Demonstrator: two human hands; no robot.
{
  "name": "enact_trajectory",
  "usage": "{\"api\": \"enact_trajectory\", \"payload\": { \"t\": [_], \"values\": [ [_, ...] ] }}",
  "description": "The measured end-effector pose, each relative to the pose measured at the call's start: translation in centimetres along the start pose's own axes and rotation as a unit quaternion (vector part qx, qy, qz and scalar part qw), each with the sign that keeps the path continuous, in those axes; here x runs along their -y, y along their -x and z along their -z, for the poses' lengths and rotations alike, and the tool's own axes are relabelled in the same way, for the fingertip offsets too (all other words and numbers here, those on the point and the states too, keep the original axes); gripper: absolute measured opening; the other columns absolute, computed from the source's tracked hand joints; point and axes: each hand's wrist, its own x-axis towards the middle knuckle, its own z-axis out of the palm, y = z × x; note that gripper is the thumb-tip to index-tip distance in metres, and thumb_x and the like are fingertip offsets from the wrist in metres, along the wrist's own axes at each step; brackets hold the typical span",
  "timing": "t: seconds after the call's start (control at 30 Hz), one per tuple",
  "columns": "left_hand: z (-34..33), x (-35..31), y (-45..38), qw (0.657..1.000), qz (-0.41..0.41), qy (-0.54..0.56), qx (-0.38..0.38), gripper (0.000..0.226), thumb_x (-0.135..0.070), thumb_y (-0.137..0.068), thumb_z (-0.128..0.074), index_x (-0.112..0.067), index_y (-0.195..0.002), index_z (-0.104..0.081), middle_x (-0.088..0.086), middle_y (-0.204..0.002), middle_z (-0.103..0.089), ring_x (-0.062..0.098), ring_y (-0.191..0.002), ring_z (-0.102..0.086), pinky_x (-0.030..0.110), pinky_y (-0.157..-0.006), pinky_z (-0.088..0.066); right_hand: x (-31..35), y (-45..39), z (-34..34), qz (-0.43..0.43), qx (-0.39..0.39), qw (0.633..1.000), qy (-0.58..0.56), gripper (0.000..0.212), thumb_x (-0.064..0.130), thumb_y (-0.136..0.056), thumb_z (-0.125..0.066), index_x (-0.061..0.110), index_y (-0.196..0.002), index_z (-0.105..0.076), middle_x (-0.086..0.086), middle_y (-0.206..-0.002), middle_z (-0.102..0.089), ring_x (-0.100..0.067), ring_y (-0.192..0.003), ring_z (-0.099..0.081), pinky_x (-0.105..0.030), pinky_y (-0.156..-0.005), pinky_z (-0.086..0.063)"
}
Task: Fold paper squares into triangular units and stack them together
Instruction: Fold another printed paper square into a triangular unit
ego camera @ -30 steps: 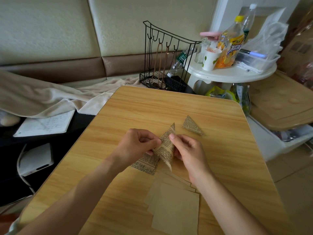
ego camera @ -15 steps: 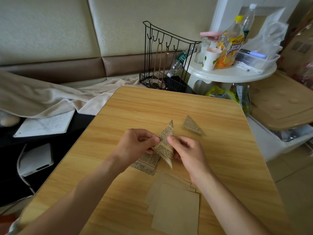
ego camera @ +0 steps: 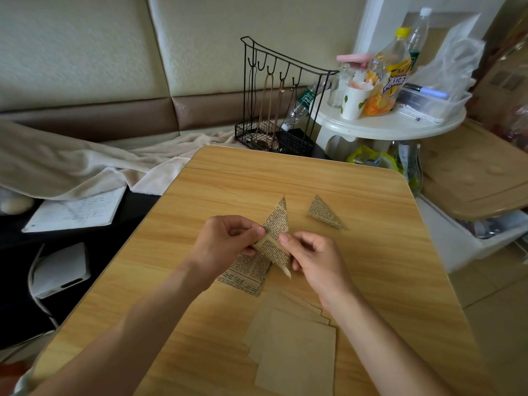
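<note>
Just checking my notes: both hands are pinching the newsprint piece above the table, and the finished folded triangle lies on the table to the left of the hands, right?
Not quite. In the head view the left hand and right hand do pinch the newsprint piece above the table, but the finished folded triangle lies to the right of the hands, not the left.

A lived-in home room. A padded wall [ego camera: 114, 47] fills the upper left, a rumpled blanket [ego camera: 85, 164] lies below it, and a small round table [ego camera: 385, 124] at upper right holds drink bottles [ego camera: 385, 78] and a paper cup [ego camera: 354, 101].
</note>
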Motion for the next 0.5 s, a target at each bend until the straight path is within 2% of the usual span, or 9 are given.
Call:
{"api": "enact_trajectory", "payload": {
  "t": [0.1, 0.3, 0.37, 0.43, 0.5],
  "values": [
    [-0.09, 0.09, -0.03, 1.000, 0.014, -0.010, 0.011, 0.008, -0.016, -0.092, -0.074, -0.008, -0.091, -0.077, 0.010, -0.085, -0.078, 0.012, -0.070, -0.072, 0.017, -0.066, -0.056, -0.10, -0.01, 0.07, 0.001, 0.002, 1.000, 0.019, 0.015, 0.039, -0.094, -0.073, 0.028, -0.087, -0.080, 0.008, -0.053, -0.054, -0.004, -0.051, -0.047, -0.017, -0.052, -0.039],
    [-0.49, 0.04, 0.01, 0.999, 0.018, -0.039, 0.029, 0.013, -0.020, -0.096, -0.069, -0.012, -0.087, -0.075, 0.003, -0.075, -0.070, 0.009, -0.065, -0.060, 0.018, -0.059, -0.048, 0.24, 0.01, 0.11, 0.009, 0.047, 0.997, 0.052, 0.018, 0.036, -0.095, -0.073, 0.022, -0.084, -0.079, 0.011, -0.055, -0.056, -0.004, -0.052, -0.047, -0.019, -0.052, -0.038],
    [-0.62, -0.10, 0.11, 0.999, 0.010, -0.041, 0.030, 0.015, -0.028, -0.094, -0.073, -0.015, -0.087, -0.076, 0.012, -0.076, -0.070, 0.011, -0.066, -0.058, 0.022, -0.061, -0.045, 0.25, 0.08, 0.09, 0.016, 0.064, 0.996, 0.063, 0.018, 0.034, -0.095, -0.073, 0.024, -0.081, -0.078, 0.012, -0.054, -0.055, -0.003, -0.052, -0.046, -0.018, -0.052, -0.037],
    [-0.76, -0.14, 0.12, 0.999, 0.006, -0.040, 0.028, 0.019, -0.031, -0.092, -0.075, -0.013, -0.087, -0.076, 0.025, -0.089, -0.071, 0.020, -0.072, -0.058, 0.034, -0.067, -0.044, 0.28, 0.13, 0.06, 0.023, 0.072, 0.994, 0.077, 0.018, 0.034, -0.095, -0.073, 0.026, -0.079, -0.078, 0.013, -0.053, -0.056, -0.003, -0.052, -0.046, -0.017, -0.051, -0.038],
    [-0.89, -0.11, 0.14, 0.999, 0.007, -0.024, 0.023, 0.020, -0.029, -0.091, -0.076, -0.009, -0.088, -0.076, 0.027, -0.093, -0.072, 0.024, -0.074, -0.061, 0.038, -0.071, -0.046, 0.31, 0.08, 0.04, 0.034, 0.069, 0.993, 0.093, 0.019, 0.034, -0.095, -0.073, 0.026, -0.079, -0.078, 0.013, -0.052, -0.056, -0.003, -0.051, -0.047, -0.017, -0.052, -0.037]
  ]
}}
